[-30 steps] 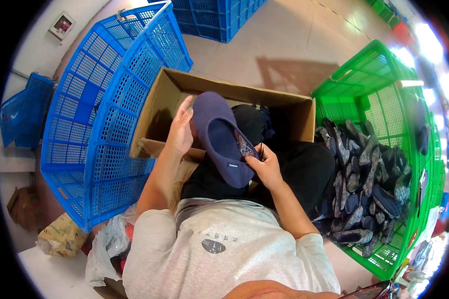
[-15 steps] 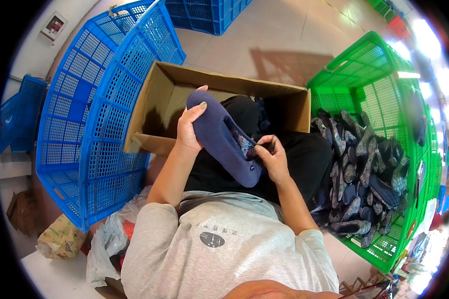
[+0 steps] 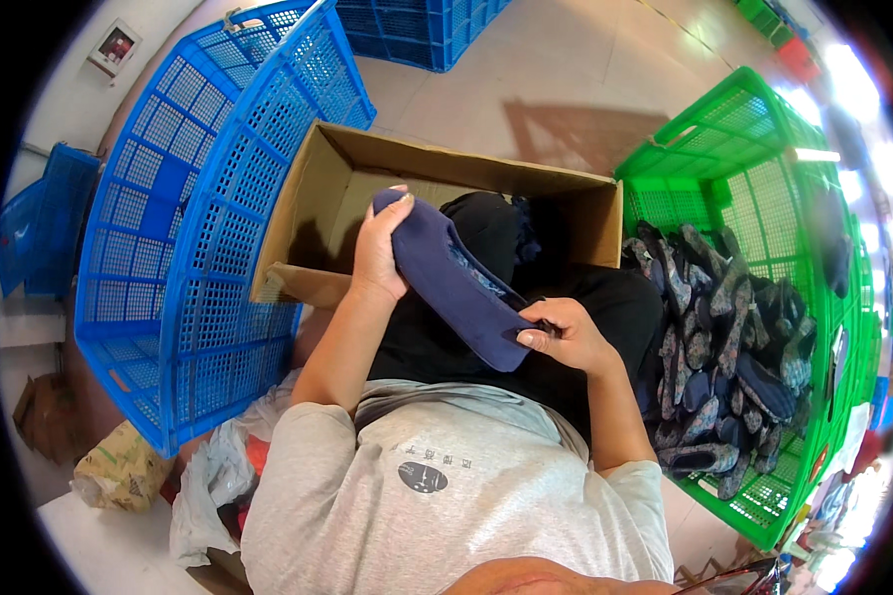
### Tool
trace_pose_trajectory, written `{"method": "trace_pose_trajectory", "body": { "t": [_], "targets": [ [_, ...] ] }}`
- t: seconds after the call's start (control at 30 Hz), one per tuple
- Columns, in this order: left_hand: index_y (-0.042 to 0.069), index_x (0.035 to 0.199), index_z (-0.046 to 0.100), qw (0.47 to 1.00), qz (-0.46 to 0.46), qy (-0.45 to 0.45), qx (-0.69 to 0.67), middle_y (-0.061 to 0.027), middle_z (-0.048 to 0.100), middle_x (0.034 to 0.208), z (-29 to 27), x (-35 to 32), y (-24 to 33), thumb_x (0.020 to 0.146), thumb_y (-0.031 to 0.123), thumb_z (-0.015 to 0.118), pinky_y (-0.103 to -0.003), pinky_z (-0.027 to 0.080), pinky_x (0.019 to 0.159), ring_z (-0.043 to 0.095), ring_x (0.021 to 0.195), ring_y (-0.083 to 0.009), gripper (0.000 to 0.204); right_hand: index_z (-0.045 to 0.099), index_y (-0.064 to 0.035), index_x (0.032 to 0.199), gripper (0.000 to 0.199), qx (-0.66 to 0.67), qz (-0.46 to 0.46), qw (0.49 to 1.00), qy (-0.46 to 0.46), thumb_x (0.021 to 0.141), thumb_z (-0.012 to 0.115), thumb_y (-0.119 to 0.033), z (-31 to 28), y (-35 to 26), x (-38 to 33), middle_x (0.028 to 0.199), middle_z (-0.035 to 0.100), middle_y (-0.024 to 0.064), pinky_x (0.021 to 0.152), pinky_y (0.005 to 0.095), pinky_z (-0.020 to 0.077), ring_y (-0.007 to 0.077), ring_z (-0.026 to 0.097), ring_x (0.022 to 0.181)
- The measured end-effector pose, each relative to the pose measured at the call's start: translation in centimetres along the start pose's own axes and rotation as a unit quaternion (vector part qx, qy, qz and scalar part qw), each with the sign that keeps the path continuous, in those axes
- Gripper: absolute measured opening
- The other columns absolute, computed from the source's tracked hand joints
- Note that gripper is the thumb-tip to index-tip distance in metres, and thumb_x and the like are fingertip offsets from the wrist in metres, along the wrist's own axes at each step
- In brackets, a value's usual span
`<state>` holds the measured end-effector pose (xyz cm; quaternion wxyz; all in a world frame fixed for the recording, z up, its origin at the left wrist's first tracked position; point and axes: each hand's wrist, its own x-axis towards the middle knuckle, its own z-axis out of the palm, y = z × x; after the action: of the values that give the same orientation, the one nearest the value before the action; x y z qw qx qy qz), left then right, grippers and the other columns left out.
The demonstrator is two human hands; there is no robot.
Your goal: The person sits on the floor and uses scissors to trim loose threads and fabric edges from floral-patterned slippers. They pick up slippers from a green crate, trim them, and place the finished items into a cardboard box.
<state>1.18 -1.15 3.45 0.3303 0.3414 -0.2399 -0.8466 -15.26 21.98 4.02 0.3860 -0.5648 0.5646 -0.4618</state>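
A navy blue slipper shoe (image 3: 456, 288) with a patterned lining is stretched between my two hands over my lap. My left hand (image 3: 381, 243) grips its far left end, with the thumb on top. At the nearer right end, my right hand (image 3: 568, 335) pinches the opening's edge between thumb and fingers. The lining shows as a narrow strip inside the opening. Beyond my knees stands an open cardboard box (image 3: 466, 162); dark blue material (image 3: 526, 228) lies in its shadowed right part.
At the left, a tall blue plastic crate (image 3: 238, 188) leans close to the box. To the right, a green crate (image 3: 734, 129) holds several dark patterned slippers (image 3: 700, 337). Another blue crate (image 3: 407, 35) stands farther back. A white plastic bag (image 3: 213, 486) lies at lower left.
My right hand has moved slightly right and down, from inside the opening to the slipper's near end. The slipper has turned, its opening now looking narrower and stretched.
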Motion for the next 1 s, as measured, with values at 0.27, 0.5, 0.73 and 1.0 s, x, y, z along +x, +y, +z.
{"method": "trace_pose_trajectory", "body": {
  "t": [0.27,0.5,0.73,1.0],
  "targets": [
    [0.012,0.111,0.055,0.998,0.044,0.013,-0.035,-0.007,0.062,0.093,1.3,-0.8,-1.4,0.09,0.01,0.067,-0.039,0.056,0.076,0.064,0.084,-0.0215,0.025,0.064,-0.0012,0.083,0.014,0.019,-0.052,0.949,0.31,0.088,0.071,-0.012,2.4,3.3,-1.5,0.077,0.063,0.0054,0.066,0.0275,0.0453,0.0147,0.057,0.069],
    [0.017,0.125,0.051,0.982,-0.028,-0.106,0.156,-0.0023,0.061,0.108,0.8,-2.0,0.1,0.094,0.028,0.066,-0.034,0.055,0.082,0.062,0.102,-0.0145,0.037,0.062,-0.0032,0.081,0.022,0.067,-0.086,0.882,0.458,0.086,0.075,-0.02,-0.1,5.3,-2.8,0.084,0.059,0.0005,0.077,0.0286,0.0446,0.0129,0.055,0.079],
    [0.013,0.127,0.051,0.945,-0.141,-0.139,0.261,-0.0087,0.065,0.092,-0.5,-3.0,1.4,0.088,0.021,0.066,-0.029,0.054,0.055,0.064,0.062,-0.0164,0.042,0.061,-0.0036,0.086,0.016,0.043,-0.084,0.905,0.415,0.095,0.064,-0.016,-2.6,3.2,-4.0,0.084,0.062,0.0047,0.069,0.0274,0.045,0.0131,0.052,0.067],
    [0.016,0.133,0.046,0.96,0.279,0.017,0.003,-0.0074,0.059,0.112,0.2,-5.7,10.4,0.089,0.007,0.06,-0.035,0.056,0.065,0.063,0.088,-0.0192,0.047,0.061,-0.0053,0.107,0.017,0.191,0.023,0.814,0.548,0.102,0.053,-0.02,-4.7,2.4,-3.7,0.106,0.065,0.0067,0.038,0.0162,0.0289,0.0085,0.065,0.085]
  ]
}}
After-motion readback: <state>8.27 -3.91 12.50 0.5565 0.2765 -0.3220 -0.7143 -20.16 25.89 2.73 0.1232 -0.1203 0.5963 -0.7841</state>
